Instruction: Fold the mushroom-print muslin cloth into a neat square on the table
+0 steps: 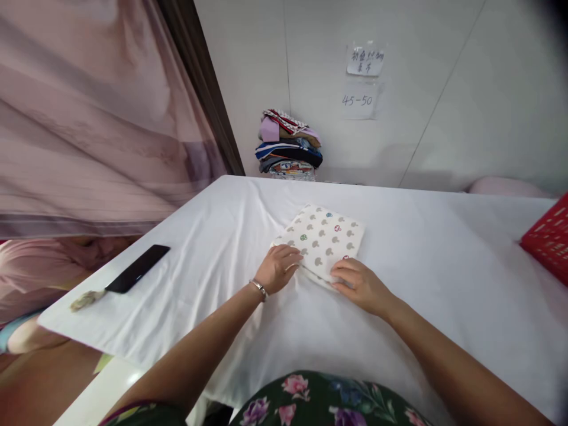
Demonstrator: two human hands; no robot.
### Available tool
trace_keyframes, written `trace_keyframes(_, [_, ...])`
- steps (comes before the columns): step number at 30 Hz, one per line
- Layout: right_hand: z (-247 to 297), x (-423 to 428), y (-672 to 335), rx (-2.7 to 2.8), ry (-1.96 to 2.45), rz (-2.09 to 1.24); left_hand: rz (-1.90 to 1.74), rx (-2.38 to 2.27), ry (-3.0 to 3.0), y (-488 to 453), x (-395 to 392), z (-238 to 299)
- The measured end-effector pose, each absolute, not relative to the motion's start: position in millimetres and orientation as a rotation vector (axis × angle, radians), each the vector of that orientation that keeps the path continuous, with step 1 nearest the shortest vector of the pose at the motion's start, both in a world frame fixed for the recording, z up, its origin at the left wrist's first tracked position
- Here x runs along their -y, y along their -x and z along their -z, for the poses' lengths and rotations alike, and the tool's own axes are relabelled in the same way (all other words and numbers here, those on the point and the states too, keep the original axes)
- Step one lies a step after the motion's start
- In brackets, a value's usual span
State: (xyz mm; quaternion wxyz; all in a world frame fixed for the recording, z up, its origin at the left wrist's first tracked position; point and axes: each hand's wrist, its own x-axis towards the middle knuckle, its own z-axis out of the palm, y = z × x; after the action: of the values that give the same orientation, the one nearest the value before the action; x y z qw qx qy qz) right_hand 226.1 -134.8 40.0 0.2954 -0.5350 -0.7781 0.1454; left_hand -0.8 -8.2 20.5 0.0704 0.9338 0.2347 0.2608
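Observation:
A folded white cloth with grey mushroom prints and a few coloured ones lies on the white-covered table. Its layers show along the near edge. At the near left corner, my left hand has its fingers curled over the cloth's edge. My right hand pinches the near right part of the same edge between thumb and fingers. The fingertips of both hands partly hide the cloth's corners.
A black phone with a pale strap lies on the left. A red perforated basket stands at the right edge. Several folded fabrics are stacked behind the table, against the wall. A pink curtain hangs at left.

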Motion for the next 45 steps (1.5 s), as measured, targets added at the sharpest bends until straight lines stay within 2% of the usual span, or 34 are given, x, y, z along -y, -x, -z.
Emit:
trace_keyframes(3, [-31,139,-236,1.954,1.453,-0.379,-0.742,-0.638,-2.856,-13,16,-17])
trace_keyframes(6, [-18,142,-250,1.615,1.553,-0.432,-0.69,-0.526,-2.874,-31,27,-14])
trace_keyframes(11, [-6,142,-265,1.187,1.633,-0.82,-0.608,-0.404,-2.897,-57,43,-15])
trace_keyframes(15, [-8,142,-262,1.262,1.544,-0.961,-0.57,-0.399,-2.891,-66,45,-14])
trace_keyframes(22, [-7,144,-258,1.411,1.571,-1.16,-0.736,-0.461,-2.841,-60,46,-7])
trace_keyframes(32, [-4,143,-245,1.262,1.525,-1.522,-0.667,-0.443,-2.918,-61,49,-5])
trace_keyframes(40, [2,142,-238,1.196,1.582,-1.465,-0.593,-0.35,-2.924,-56,53,-10])
trace_keyframes(45, [0,142,-234,1.119,1.47,-1.461,-0.528,-0.399,-2.941,-58,55,-13])
